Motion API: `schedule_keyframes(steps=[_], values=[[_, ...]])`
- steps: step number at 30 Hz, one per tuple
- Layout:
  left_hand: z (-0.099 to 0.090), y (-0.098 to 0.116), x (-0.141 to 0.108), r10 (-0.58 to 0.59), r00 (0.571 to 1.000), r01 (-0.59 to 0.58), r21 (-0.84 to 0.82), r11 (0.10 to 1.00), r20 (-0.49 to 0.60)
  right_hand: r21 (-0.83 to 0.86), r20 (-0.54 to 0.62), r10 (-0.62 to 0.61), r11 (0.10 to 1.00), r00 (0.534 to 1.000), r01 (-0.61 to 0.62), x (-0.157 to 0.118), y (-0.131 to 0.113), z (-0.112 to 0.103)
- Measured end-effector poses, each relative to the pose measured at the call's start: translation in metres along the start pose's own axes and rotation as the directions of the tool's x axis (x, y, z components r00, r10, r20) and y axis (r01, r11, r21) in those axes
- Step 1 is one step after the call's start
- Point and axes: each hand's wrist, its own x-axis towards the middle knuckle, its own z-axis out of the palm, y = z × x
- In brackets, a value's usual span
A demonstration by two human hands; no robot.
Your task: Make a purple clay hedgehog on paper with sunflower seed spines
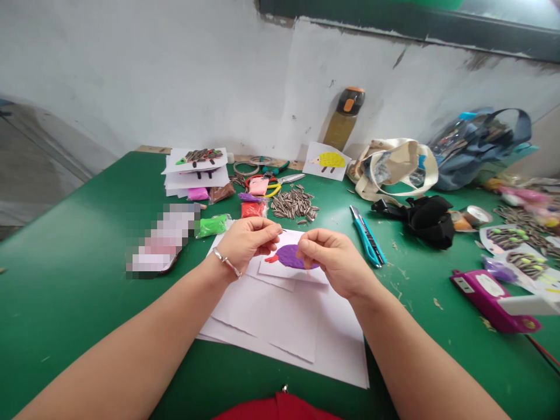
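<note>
White paper sheets lie stacked on the green table. On top is a card bearing a flat purple oval with a small red piece at its left end. Above the card's left side, my left hand is pinched, a tiny dark bit showing near its fingertips; what it grips is too small to name. My right hand is pinched over the oval's right end, and anything between its fingertips is hidden. The two hands are apart.
Behind the sheets lie sunflower seeds, scissors, a green clay packet and a red one. A blue cutter is at the right, near a black strap and a magenta device. A bottle stands by the wall.
</note>
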Motion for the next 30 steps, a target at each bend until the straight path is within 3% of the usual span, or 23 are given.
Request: schedule_keyframes(steps=[8, 11, 20, 26, 30], values=[[-0.0018, -0.0030, 0.0015, -0.004, 1.000, 0.004, 0.005, 1.000, 0.006, -0.113, -0.072, -0.080, 0.991, 0.994, 0.072, 0.0003, -0.0011, 0.0010], [-0.0020, -0.0043, 0.0022, -0.007, 1.000, 0.007, 0.005, 1.000, 0.017, -0.151, -0.063, -0.048, 0.988, 0.997, 0.038, -0.0004, -0.0018, 0.0019], [-0.0018, -0.0044, 0.0028, 0.000, 1.000, 0.000, -0.011, 1.000, 0.020, 0.017, -0.022, 0.065, 0.998, 0.998, -0.064, 0.0000, 0.0006, 0.0041], [-0.0021, -0.0043, 0.0027, 0.000, 1.000, 0.000, -0.003, 1.000, 0.016, -0.023, -0.046, 0.017, 1.000, 0.999, -0.018, 0.0001, 0.0003, 0.0029], [-0.0023, -0.0039, 0.0029, -0.011, 1.000, 0.011, 0.013, 1.000, 0.002, -0.059, -0.132, -0.053, 0.997, 0.990, 0.046, 0.0019, 0.0004, 0.0010]])
